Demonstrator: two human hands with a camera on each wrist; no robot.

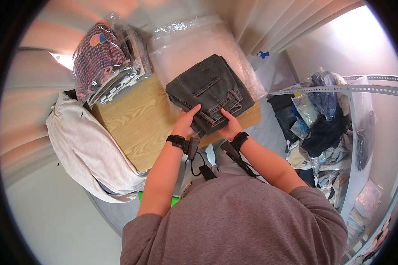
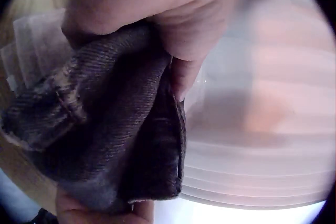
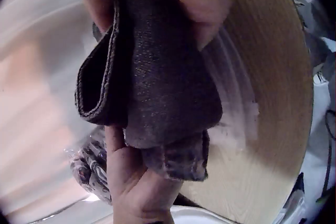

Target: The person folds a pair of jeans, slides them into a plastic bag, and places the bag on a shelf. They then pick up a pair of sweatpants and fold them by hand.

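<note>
Folded dark grey jeans are held between both hands over the near part of a wood-grain table, partly overlapping a stack of clear plastic bags. My left hand grips the near left edge, thumb on top and the other fingers underneath. On the near right, my right hand holds the bundle the same way. Folded denim layers show edge-on in the left wrist view, with the fingers wrapped round them. In the right wrist view a looped fold of the jeans hangs from the grip.
The table carries a plastic-wrapped bundle of knitwear at its far left. A pale garment drapes along the left side. To the right, a metal-framed shelf stands by a pile of bagged and loose clothes.
</note>
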